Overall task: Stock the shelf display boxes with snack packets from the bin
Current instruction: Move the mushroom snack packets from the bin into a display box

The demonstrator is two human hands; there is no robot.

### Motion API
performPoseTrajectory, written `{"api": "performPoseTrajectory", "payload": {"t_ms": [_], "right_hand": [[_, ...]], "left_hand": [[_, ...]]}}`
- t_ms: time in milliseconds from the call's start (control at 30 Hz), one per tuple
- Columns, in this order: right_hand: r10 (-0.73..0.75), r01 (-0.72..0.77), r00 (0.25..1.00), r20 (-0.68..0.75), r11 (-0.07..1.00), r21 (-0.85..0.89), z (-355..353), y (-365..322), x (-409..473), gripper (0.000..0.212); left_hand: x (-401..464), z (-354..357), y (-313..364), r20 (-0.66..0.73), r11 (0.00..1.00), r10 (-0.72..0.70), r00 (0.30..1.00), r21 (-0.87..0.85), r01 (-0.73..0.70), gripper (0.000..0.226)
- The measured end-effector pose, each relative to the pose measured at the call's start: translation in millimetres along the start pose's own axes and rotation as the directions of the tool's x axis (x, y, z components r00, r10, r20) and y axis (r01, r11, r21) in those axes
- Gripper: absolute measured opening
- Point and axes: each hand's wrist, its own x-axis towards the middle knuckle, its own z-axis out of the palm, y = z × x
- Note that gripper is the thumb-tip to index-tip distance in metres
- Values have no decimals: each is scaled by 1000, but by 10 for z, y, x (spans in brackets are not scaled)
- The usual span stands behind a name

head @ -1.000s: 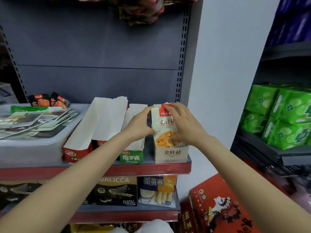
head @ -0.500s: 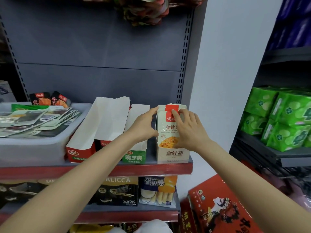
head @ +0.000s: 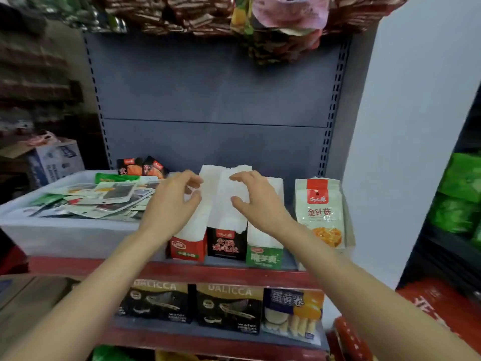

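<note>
Three display boxes with white torn-open flaps stand in a row on the red-edged shelf: a red one, a black one and a green one. Right of them stands a beige box with an orange-and-white snack packet upright in it. A translucent bin at the left holds several loose flat packets. My left hand and my right hand hover over the white flaps with fingers loosely curved, holding nothing.
Two dark-and-orange packets lean against the grey back panel behind the bin. The shelf below carries black wafer boxes and an egg-roll pack. Green packs fill the rack at the right. Bagged snacks hang overhead.
Both hands let go of the beige box and its packet and moved left over the white-flapped boxes. The view shifted left, so the beige box now sits at the right.
</note>
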Motion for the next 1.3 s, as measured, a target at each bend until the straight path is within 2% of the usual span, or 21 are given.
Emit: {"api": "performPoseTrajectory", "payload": {"t_ms": [167,300,400,500,533,600,733,833,900,933,1000,1067,1133,1200,1300], "right_hand": [[-38,31,996,75,995,94,621,-547,448,43],[10,-30,975,220,996,89,1067,-833,810,53],[23,-43,931,364,998,46,1336,-991,1023,60],[42,-9,871,489,998,-68,1486,-1055,1146,51],[45,7,858,511,995,-99,1515,-1062,1176,45],[47,33,844,535,990,-140,1548,-1060,1224,38],[36,74,845,534,980,-183,1516,-1075,1272,44],[28,-12,865,501,999,-37,1504,-1070,1280,63],[-27,-9,900,435,997,80,1506,-1079,1279,73],[-66,22,921,384,993,117,1495,-1081,1290,69],[-100,51,958,267,981,186,1418,-1090,1307,46],[-62,18,981,182,971,237,1295,-1080,1296,25],[-21,-20,993,118,942,334,1170,-1014,1240,17],[45,-76,996,74,858,507,1022,-938,1142,15],[165,-178,983,84,706,685,751,-810,996,19]], "left_hand": [[-37,-619,-820,-29,979,-116,993,166,119,18],[52,-924,-1307,39,957,-176,984,239,162,21],[200,-1012,-1601,255,911,-328,910,339,234,56],[287,-1016,-1773,439,893,-429,789,337,299,94],[298,-1003,-1823,465,891,-440,768,335,308,93],[317,-964,-1883,455,884,-436,777,380,273,69],[321,-985,-1835,397,870,-280,874,490,56,32],[261,-1040,-1738,252,845,-213,944,533,48,30],[217,-1074,-1654,189,898,-155,970,436,59,30],[207,-1084,-1636,168,931,-128,977,359,60,29],[199,-1120,-1569,133,982,-103,986,172,79,25],[205,-1123,-1454,31,994,-106,994,-37,107,19],[210,-1095,-1320,-85,945,-186,979,-289,155,8],[236,-1040,-1223,-93,855,-257,962,-486,182,11],[301,-899,-1081,-29,821,-231,973,-542,179,30]]}}
